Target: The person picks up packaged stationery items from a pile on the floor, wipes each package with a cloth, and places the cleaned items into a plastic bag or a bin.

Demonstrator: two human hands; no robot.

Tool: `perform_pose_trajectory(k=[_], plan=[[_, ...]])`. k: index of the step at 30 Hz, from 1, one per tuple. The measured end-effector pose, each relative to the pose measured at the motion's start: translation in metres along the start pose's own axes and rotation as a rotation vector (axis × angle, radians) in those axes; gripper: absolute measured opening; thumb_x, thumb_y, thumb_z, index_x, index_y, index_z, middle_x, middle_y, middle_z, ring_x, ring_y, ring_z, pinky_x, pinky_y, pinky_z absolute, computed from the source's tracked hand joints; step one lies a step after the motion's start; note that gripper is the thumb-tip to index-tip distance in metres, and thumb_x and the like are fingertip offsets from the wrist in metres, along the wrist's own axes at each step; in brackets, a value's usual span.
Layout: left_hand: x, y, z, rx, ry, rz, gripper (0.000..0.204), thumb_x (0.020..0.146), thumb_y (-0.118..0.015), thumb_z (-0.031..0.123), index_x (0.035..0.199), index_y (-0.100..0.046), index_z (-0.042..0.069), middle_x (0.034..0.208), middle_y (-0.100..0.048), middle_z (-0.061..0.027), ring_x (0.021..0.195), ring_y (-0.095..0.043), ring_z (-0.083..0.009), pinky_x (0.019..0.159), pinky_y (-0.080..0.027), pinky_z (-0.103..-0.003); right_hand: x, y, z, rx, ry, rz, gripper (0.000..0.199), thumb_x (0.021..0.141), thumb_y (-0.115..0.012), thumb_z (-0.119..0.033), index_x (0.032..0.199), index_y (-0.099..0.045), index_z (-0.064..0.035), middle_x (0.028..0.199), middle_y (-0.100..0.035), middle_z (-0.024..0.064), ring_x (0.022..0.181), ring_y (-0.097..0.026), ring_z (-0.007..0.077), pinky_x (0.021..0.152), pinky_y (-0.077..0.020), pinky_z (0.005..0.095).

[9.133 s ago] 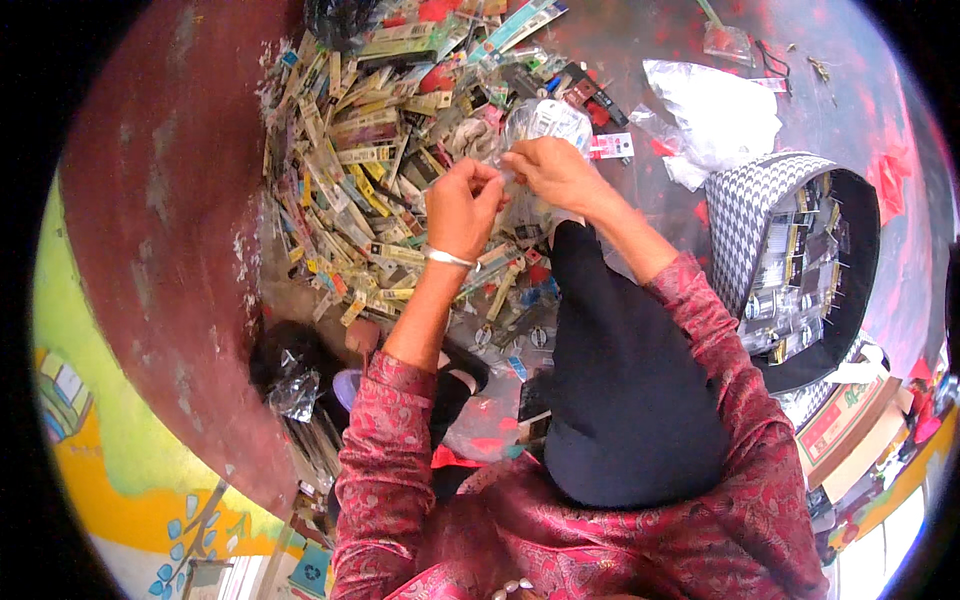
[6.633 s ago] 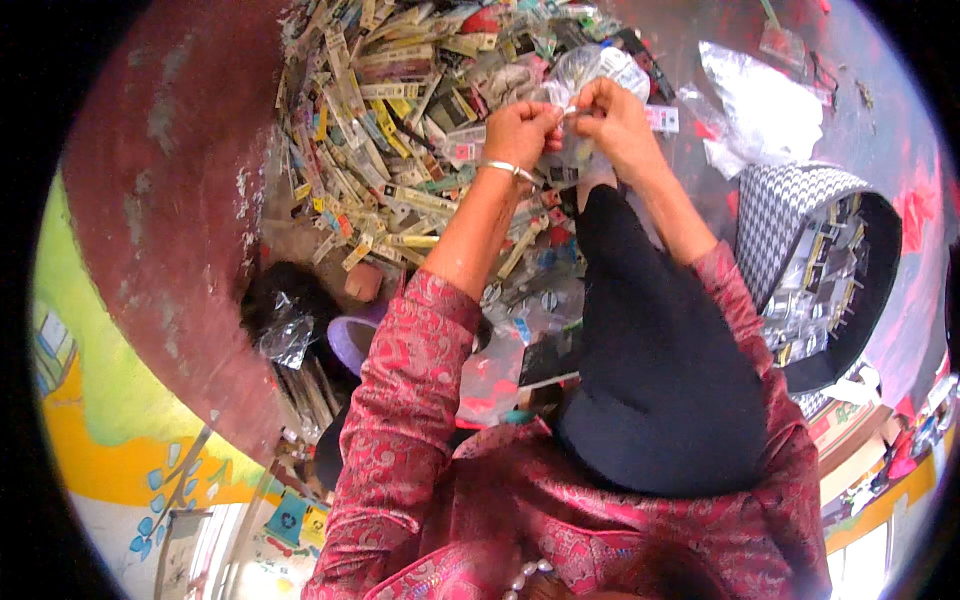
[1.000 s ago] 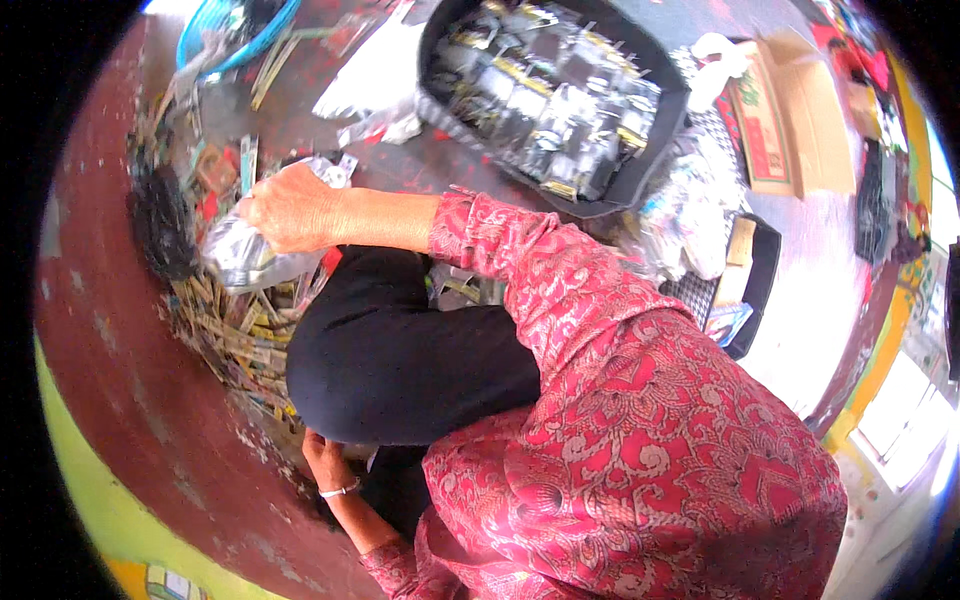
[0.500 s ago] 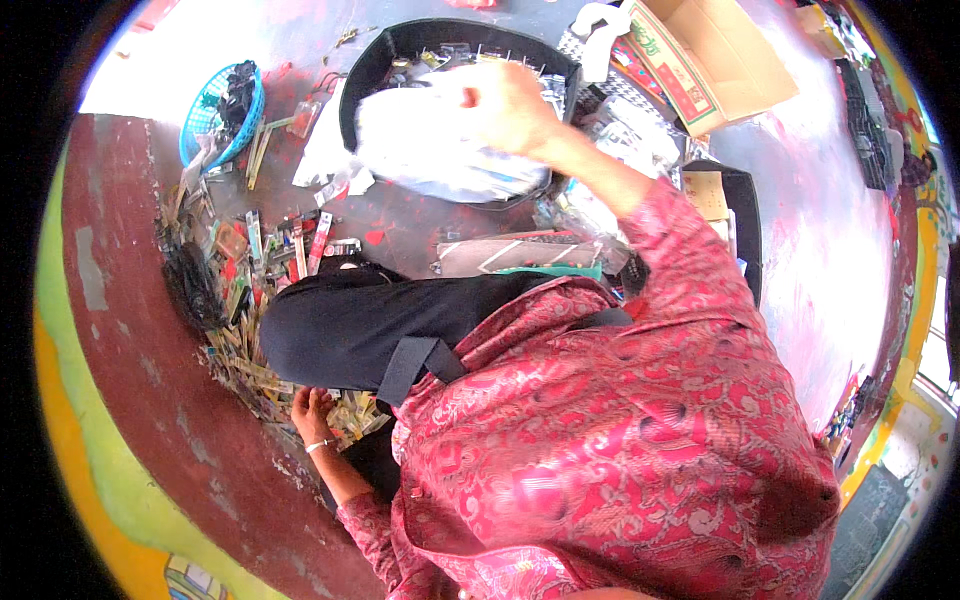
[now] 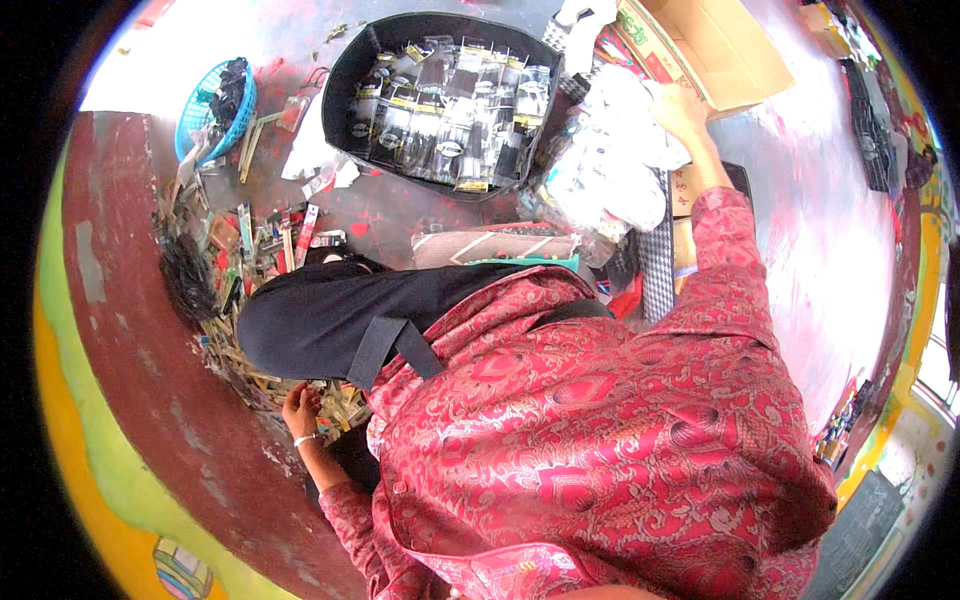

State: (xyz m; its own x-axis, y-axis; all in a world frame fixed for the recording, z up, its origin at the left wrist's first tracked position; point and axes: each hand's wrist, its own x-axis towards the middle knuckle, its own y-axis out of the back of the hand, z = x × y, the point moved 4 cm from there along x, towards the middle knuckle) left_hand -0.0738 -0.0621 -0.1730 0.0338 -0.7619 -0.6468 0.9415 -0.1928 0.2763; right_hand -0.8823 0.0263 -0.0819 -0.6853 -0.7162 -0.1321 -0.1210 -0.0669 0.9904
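My right hand [image 5: 682, 112] grips a crumpled white sheet, cloth or plastic [image 5: 625, 140], at the right of the black bin. The sheet hangs over a heap of clear plastic bags [image 5: 575, 200]. In the black bin [image 5: 340, 110] lie several small clear packets [image 5: 450, 110] with dark contents and yellow-and-white labels. My left hand [image 5: 302, 410], a white band at its wrist, hangs low beside my knee with fingers loosely bent and apart. Nothing shows in it. It is nearest to a pile of thin strips and scraps [image 5: 255, 385].
An open cardboard box [image 5: 735, 60] stands at the far right. A blue basket [image 5: 205, 145] with black stuff sits at the far left. More scraps [image 5: 245, 235] lie along the maroon wall band [image 5: 125, 300]. A striped grey piece [image 5: 490, 248] lies before my leg.
My right hand has carried the white sheet from over the black bin to the right, uncovering the packets. My left hand has barely moved.
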Motion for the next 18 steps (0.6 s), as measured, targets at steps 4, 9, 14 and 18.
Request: perform_pose_trajectory(k=[4,9,14,18], plan=[[-0.001,0.008,-0.022,-0.065,0.087,-0.063,0.02,0.087,-0.047,0.005,0.105,-0.05,-0.002,0.074,-0.051,-0.0044,0.058,-0.047,-0.0096,0.047,-0.039,-0.021,0.002,-0.08,0.027,-0.115,-0.124,-0.171,0.033,0.071,-0.048,-0.023,0.094,-0.059,-0.0013,0.099,-0.057,0.024,0.098,-0.054,0.0347,0.082,-0.0431,0.0419],[-0.002,0.005,-0.037,0.067,0.156,-0.12,0.02,0.085,-0.052,0.012,0.102,-0.052,0.0,0.076,-0.056,-0.0051,0.062,-0.054,-0.0119,0.05,-0.043,-0.022,0.013,-0.086,0.04,-0.061,-0.086,-0.127,0.033,0.072,-0.047,-0.021,0.096,-0.059,-0.0019,0.1,-0.057,0.0235,0.098,-0.054,0.0353,0.082,-0.043,0.0435],[-0.016,0.003,-0.034,0.121,0.17,-0.062,0.02,0.085,-0.052,0.015,0.101,-0.054,0.002,0.078,-0.059,-0.0051,0.063,-0.056,-0.0119,0.052,-0.045,-0.023,0.026,-0.077,0.04,-0.184,-0.058,-0.105,0.028,0.074,-0.046,-0.016,0.093,-0.062,-0.0028,0.095,-0.059,0.0217,0.094,-0.057,0.0345,0.08,-0.0439,0.0438],[-0.009,0.004,-0.037,0.173,0.183,-0.088,0.022,0.085,-0.052,0.014,0.103,-0.054,0.001,0.078,-0.059,-0.0053,0.062,-0.055,-0.0118,0.053,-0.046,-0.024,0.016,-0.03,0.029,-0.344,-0.018,-0.193,0.026,0.074,-0.046,-0.012,0.091,-0.062,-0.0009,0.095,-0.059,0.0221,0.093,-0.058,0.0347,0.08,-0.0442,0.0435]])
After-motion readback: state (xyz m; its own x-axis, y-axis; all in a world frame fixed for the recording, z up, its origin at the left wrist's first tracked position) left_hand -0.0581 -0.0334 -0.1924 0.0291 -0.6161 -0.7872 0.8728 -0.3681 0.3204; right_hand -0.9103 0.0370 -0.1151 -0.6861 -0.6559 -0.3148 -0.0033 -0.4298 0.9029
